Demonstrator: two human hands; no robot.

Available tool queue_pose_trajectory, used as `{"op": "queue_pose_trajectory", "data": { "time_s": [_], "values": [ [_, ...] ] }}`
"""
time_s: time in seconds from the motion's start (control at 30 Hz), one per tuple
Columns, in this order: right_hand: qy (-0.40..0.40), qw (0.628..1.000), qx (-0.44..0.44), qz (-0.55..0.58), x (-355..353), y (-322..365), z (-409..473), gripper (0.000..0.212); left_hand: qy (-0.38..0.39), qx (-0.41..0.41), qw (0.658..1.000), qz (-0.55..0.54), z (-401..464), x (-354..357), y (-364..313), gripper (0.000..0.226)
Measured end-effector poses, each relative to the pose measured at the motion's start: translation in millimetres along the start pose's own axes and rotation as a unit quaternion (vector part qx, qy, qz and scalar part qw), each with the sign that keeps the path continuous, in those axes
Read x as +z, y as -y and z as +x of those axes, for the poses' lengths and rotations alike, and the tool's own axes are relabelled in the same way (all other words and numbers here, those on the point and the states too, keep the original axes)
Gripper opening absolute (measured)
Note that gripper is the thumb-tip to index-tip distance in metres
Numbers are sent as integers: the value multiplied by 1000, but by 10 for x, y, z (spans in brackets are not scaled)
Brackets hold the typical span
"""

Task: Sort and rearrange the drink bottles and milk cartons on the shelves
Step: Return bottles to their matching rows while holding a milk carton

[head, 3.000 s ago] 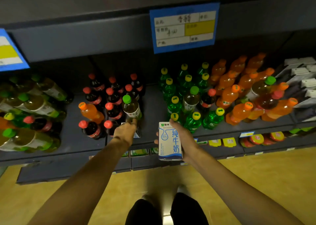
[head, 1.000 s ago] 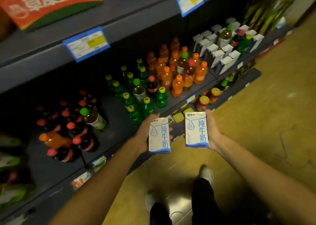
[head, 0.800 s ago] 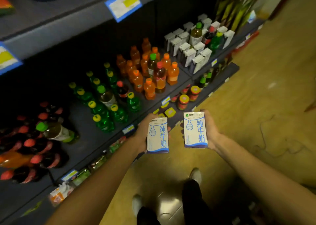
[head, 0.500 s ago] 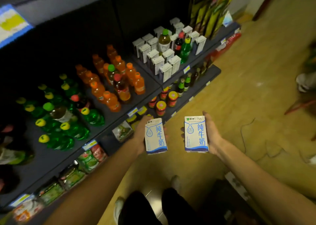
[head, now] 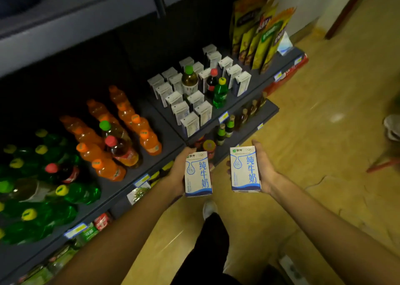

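While both hands hover off the shelf edge (head: 164, 163) | left hand (head: 178, 172) grip wraps one milk carton (head: 198, 173) | right hand (head: 265, 170) grip cups another milk carton (head: 244, 169) | cartons apart, upright | carton rows (head: 194, 103) above, stray bottles (head: 219, 93) among them | open floor (head: 313, 133) rightward

Both milk cartons, left carton (head: 198, 174) & right carton (head: 245, 169), read 纯牛奶, w/ "3.3g" in a drop outline left of it.
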State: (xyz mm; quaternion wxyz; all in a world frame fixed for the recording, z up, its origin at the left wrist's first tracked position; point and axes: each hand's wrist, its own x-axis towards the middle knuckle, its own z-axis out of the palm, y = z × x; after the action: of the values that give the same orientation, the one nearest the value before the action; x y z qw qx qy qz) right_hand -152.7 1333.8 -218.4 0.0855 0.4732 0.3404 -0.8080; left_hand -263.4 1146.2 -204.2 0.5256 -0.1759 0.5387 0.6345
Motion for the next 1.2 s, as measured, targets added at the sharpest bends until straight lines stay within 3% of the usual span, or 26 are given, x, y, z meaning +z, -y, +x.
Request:
{"op": "queue_pose_trajectory", "data": {
  "time_s": [0.23,0.33,0.57,0.73,0.87,1.07,1.2],
  "values": [
    [-21,998,10,-58,-49,993,530,82,-4,16,1000,-24,692,490,-704,44],
    [-28,998,-4,-55,-110,1401,676,81,-13,23,1000,-6,892,712,-963,51],
    [-36,998,3,-49,-289,2089,1005,76,-21,43,999,-13,1333,1083,-1251,41],
    [-7,993,34,-109,-340,2542,1377,83,-75,63,995,-29,1657,1321,-1333,44],
    [5,985,17,-170,-399,2946,1631,67,-115,76,990,-43,1903,1598,-1371,55],
    [29,969,47,-240,-479,3435,1824,66,-197,141,968,-63,2120,1930,-1480,22],
    [37,961,54,-267,-389,3573,1851,75,-208,169,960,-75,2232,1999,-1573,26]
  ]
}}
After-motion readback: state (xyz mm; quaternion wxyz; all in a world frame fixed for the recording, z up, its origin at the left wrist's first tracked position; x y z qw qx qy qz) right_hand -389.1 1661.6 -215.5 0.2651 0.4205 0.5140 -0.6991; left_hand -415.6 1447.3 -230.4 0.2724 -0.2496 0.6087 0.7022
